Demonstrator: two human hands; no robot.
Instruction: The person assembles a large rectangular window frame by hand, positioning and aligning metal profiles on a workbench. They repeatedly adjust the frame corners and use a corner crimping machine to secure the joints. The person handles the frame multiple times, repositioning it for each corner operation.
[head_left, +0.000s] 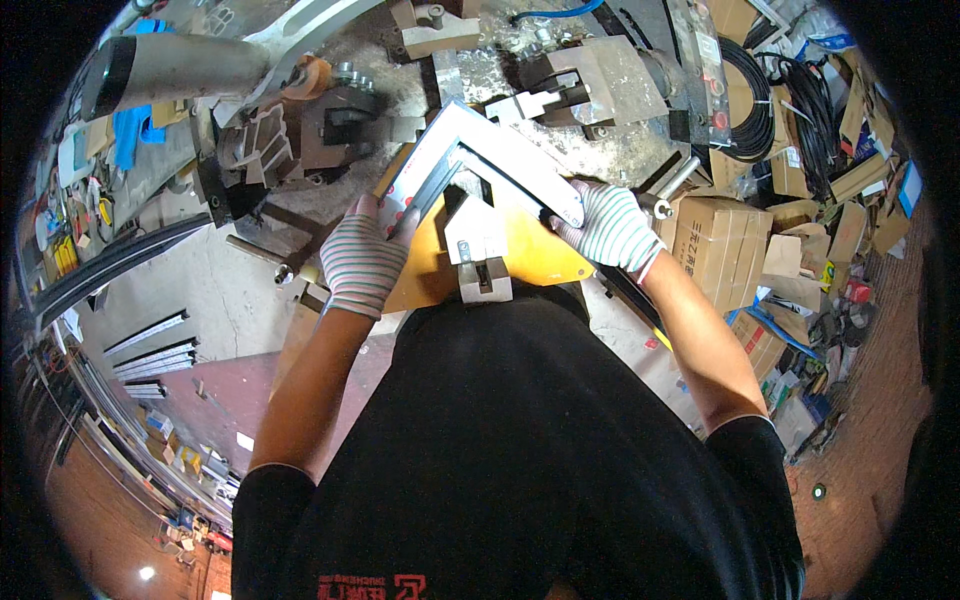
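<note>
An L-shaped white profile corner (512,160), with dark inner edges, points its corner away from me over the machine. My left hand (367,258), in a striped knit glove, is closed on the end of its left leg. The end of the right leg is gripped by my right hand (605,228), gloved the same way. Between the two legs sits a pale metal block (476,232) with a pointed top, just in front of my body. A yellow plate (545,252) lies beneath it. Whether the profile corner touches the block cannot be made out.
Beyond the corner are metal machine clamps (610,85) and a grey cylinder (190,72). Cardboard boxes (722,250) and coiled black cable (750,100) are at the right. Metal rods (262,258) stick out near my left hand. Several profiles (155,350) lie at the left.
</note>
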